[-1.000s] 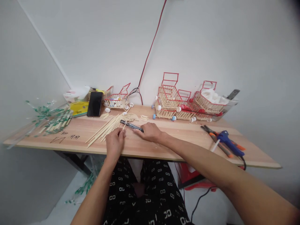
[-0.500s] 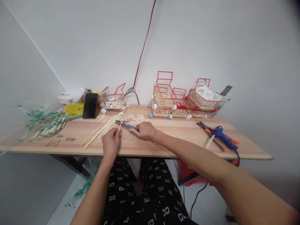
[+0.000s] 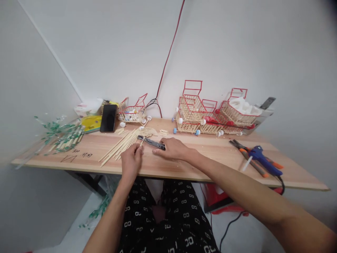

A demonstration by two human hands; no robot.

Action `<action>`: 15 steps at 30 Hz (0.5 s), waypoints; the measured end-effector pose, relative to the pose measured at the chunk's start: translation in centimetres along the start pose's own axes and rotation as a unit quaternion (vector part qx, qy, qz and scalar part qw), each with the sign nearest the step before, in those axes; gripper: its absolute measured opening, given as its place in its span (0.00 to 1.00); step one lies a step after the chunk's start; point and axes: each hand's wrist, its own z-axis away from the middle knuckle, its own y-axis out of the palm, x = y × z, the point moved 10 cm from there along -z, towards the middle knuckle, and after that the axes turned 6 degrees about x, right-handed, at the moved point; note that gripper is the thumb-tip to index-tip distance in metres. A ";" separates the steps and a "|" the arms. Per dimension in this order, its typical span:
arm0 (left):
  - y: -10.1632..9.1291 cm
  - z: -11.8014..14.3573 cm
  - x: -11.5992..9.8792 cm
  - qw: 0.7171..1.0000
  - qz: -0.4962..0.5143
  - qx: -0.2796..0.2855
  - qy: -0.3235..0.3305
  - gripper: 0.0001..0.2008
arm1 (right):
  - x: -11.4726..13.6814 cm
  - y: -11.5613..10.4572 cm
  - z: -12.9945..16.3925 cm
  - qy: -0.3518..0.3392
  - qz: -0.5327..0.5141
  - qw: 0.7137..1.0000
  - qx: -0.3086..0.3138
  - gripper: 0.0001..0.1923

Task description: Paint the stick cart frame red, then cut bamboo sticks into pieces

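Observation:
My left hand (image 3: 131,160) is closed in a pinch on a thin wooden stick (image 3: 141,143), whose upper end meets the jaws of a dark metal pliers-like tool (image 3: 152,142). My right hand (image 3: 173,149) is closed around the handle end of that tool, which lies almost level just above the table. Its exact kind is too small to tell. Beside my left hand, long wooden sticks (image 3: 118,147) are spread in a loose bundle. Short cut pieces (image 3: 163,133) lie in a small pile behind the tool, next to a pale, flat heap (image 3: 147,132).
Small stick-built carts with red handles (image 3: 191,105) stand along the wall, another cart (image 3: 133,114) farther left. A black phone (image 3: 108,118) leans near a yellow packet (image 3: 91,123). At right lie a blue glue gun (image 3: 263,160) and orange-handled pliers (image 3: 252,163). Green-wrapped sticks (image 3: 70,138) lie left.
The whole scene has shifted slightly to the right as the head view turned. Both hands keep their hold on the stick and the tool, with the tool a little more tilted.

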 end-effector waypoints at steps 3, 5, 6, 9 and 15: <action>0.2 0.0 0.1 1.000 0.002 0.005 0.005 0.13 | 0.2 0.2 0.7 -0.027 -0.059 0.997 0.039 0.33; 0.5 0.0 0.2 1.000 0.005 0.013 0.011 0.13 | 0.1 0.4 1.2 -0.027 -0.067 0.995 0.063 0.29; 0.6 0.0 0.2 1.000 0.008 0.018 0.015 0.13 | 0.0 0.4 1.4 -0.019 -0.063 0.996 0.065 0.27; 0.9 0.1 0.1 0.999 0.013 0.030 0.030 0.13 | -0.6 0.3 1.9 0.020 -0.040 0.998 0.040 0.24; 0.6 0.2 -0.5 0.998 0.028 0.024 0.052 0.13 | -1.3 1.1 2.2 0.091 0.005 0.996 0.008 0.24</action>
